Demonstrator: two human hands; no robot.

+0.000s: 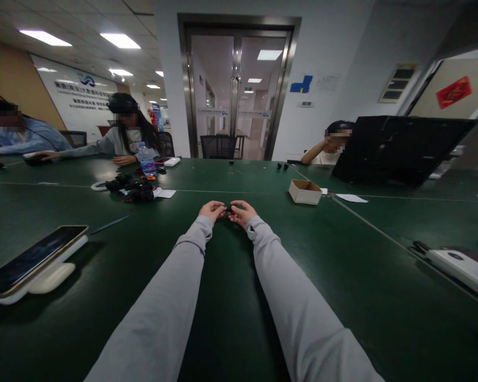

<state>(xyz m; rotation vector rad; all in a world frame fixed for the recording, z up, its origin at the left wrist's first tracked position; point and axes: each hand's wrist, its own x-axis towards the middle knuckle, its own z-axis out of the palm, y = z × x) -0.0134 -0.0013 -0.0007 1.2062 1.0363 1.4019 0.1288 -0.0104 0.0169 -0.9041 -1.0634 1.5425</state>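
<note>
Both my arms, in light grey sleeves, reach forward over a dark green table (151,249). My left hand (212,210) and my right hand (242,213) meet near the middle of the view, fingers bent in a pinch. Between their fingertips is a small dark piece (228,209), too small to name. The left fingers close on its left end, where a lighter bit shows. The right fingers hold its right end. Most of the piece is covered by the fingers.
An open cardboard box (305,192) stands ahead on the right. Left of my hands lie a heap of black cables (137,187) and a water bottle (146,159). A phone (35,260) rests at near left, a power strip (462,268) at right. Several people sit around the table.
</note>
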